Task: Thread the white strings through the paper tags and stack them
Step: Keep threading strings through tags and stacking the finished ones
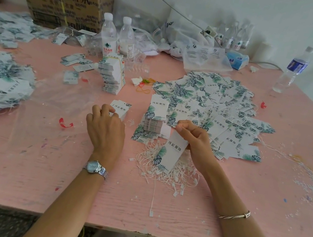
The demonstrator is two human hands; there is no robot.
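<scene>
Mid-job imo. R hand [191, 136] pinches top of a white leaf-print paper tag [172, 153] over the tangled pile of white strings [165, 171] on the pink table [42, 161]. L hand [107, 127] fingers curl round small tag stack [121, 108]. Fanned tag heap [214, 107] looks strung; tall tag blocks [113, 76] prob still to do.

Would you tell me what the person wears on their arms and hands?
No sleeves or gloves show. A silver watch with a pale round dial and metal band sits above the left hand; a thin silver bangle circles the arm above the right hand.
</scene>
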